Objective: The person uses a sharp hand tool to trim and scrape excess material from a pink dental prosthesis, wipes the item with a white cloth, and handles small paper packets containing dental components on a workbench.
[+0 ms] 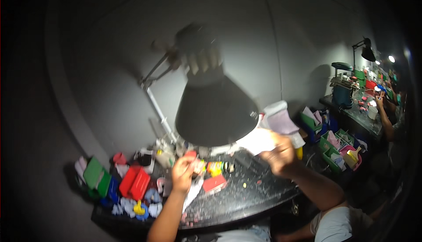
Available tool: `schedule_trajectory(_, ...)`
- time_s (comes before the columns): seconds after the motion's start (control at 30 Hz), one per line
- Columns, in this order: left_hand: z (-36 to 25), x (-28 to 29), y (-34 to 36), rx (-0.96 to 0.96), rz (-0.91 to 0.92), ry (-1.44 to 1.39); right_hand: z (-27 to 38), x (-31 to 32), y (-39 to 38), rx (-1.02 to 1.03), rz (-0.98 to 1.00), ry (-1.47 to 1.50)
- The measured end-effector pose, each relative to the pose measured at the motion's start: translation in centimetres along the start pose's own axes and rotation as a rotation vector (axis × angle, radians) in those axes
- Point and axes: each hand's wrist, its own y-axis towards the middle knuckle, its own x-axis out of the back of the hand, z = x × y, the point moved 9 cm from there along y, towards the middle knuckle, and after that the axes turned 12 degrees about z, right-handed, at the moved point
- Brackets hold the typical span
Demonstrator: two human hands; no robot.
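My left hand (pixel 181 174) is closed over the dark work table, its fingers pinched round a small red piece (pixel 190 154); blur hides its exact kind. Raised to the right, my right hand (pixel 282 157) grips a white sheet (pixel 257 142) by its edge. The sheet glares so strongly under the lamp that I cannot tell paper from cloth. Between the hands a flat red box (pixel 214 183) lies on the table, with a yellow-and-green labelled container (pixel 215 168) just behind it. Under my left wrist is a white cloth or paper (pixel 192 195).
A black desk lamp (pixel 215 110) hangs in front of me, hiding part of the table. Red (pixel 135 183) and green (pixel 97 178) bins and crumpled cloths stand at left. Green bins (pixel 329 154) and a pink dustpan (pixel 353 156) sit at right. Another person's arm (pixel 387 121) shows at a farther table.
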Motion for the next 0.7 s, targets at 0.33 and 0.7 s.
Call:
schedule_trajectory(0.33,-2.8,2.5,2.1,-0.336,-0.036,0.145,-5.7,-16.1,6.1,-0.189,0.427,-0.066)
schedule_trajectory(0.7,-1.2,0.6,3.7,-0.203,0.104,0.018,-14.9,-15.5,7.1,-0.333,0.243,-0.040)
